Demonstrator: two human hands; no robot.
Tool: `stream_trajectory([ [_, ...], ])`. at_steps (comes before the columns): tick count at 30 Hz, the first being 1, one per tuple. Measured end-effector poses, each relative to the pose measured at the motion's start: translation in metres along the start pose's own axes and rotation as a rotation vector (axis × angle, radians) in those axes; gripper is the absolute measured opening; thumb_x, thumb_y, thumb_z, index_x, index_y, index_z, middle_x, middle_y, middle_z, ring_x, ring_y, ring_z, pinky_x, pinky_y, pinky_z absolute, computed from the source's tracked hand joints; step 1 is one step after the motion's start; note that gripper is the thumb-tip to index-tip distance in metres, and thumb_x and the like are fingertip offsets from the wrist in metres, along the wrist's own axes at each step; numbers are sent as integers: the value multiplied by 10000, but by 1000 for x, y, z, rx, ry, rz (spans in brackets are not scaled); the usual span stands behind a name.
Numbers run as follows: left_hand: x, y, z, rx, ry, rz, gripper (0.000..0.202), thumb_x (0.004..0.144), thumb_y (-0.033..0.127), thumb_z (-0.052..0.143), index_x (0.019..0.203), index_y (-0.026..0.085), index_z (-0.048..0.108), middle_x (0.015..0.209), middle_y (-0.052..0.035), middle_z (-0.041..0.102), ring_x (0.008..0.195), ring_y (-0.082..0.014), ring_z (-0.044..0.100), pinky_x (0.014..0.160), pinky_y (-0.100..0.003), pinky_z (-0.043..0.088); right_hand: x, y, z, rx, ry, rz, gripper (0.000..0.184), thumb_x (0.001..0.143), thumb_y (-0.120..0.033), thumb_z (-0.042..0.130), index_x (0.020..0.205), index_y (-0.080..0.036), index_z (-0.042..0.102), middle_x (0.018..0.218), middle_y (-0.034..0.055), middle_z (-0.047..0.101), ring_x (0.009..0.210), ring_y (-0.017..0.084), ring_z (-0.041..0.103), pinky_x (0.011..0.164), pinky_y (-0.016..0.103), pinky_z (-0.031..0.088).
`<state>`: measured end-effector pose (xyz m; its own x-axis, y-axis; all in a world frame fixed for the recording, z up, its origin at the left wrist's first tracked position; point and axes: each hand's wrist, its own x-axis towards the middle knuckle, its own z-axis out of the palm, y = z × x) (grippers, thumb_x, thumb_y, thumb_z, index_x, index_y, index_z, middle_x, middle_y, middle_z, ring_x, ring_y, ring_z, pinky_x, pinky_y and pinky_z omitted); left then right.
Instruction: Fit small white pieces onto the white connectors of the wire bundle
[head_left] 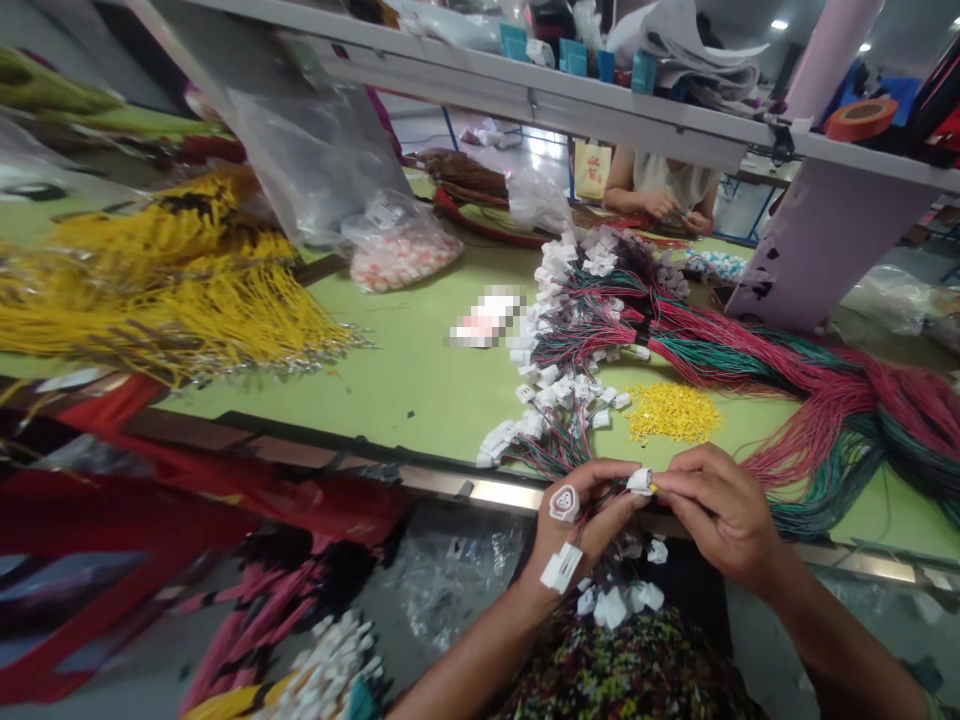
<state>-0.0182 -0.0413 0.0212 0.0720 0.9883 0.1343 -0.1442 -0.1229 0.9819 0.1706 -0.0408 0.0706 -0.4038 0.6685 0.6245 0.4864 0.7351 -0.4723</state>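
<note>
My left hand (581,520) pinches a small white plastic connector (640,481) at the near edge of the green table (420,375); a sticker and a white patch sit on the hand's back. My right hand (716,505) is closed beside it, its fingertips pressing a tiny yellow piece (654,488) against the connector. Thin red and green wires trail from the connector down toward my lap, where more white connectors (619,603) hang. A pile of small yellow pieces (673,411) lies on the table just beyond my hands.
A big bundle of red and green wires with white connectors (750,365) spreads across the table's right. Yellow wire bundles (187,290) and plastic bags (397,250) lie left. A shelf (525,95) runs overhead. Another person's hands (671,208) work across the table.
</note>
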Motion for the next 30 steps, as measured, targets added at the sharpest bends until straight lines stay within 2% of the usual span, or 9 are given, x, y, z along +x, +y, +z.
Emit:
stream_trajectory([
  [7,-2,2,-2,13,-4,-8,196,764,245,821,941,172,780,883,-74,814,756,-178,745,699,-264,590,-1,2,3,78,26,72,218,948,-119,617,1083,-241,735,929,51,675,837,171,661,719,291,581],
  [12,-2,1,-3,24,-29,0,199,781,247,816,963,173,782,901,-78,814,771,-184,750,706,-271,593,2,-1,2,98,14,91,179,929,-112,635,1036,-218,731,918,50,661,805,156,659,639,248,565],
  [16,-1,0,-3,22,-25,45,175,772,214,809,940,170,787,897,-77,811,797,-197,761,725,-279,598,6,-3,-2,73,-10,69,168,938,-124,623,1027,-218,730,897,48,664,802,162,656,659,270,563],
  [21,0,2,-2,40,-27,38,169,765,186,801,933,174,791,897,-72,818,800,-195,768,733,-268,597,7,-1,-4,98,-41,80,173,942,-121,623,1022,-218,742,883,45,666,807,162,654,676,281,550],
  [24,1,2,-1,32,-33,59,168,762,190,801,929,172,793,877,-70,820,781,-194,769,712,-261,598,6,1,-2,189,-38,194,127,937,-164,651,984,-225,751,888,41,674,816,159,656,694,276,552],
  [28,2,2,1,31,-41,66,151,768,192,798,917,165,793,861,-71,822,757,-192,769,698,-260,600,5,5,1,428,-56,454,33,898,-238,722,917,-219,740,886,34,702,833,155,666,732,267,551],
  [30,1,3,0,43,-52,64,151,773,183,794,923,166,796,870,-72,825,769,-191,770,712,-261,598,4,8,3,583,-74,589,79,869,-272,754,920,-214,736,861,24,708,800,147,671,719,258,558],
])
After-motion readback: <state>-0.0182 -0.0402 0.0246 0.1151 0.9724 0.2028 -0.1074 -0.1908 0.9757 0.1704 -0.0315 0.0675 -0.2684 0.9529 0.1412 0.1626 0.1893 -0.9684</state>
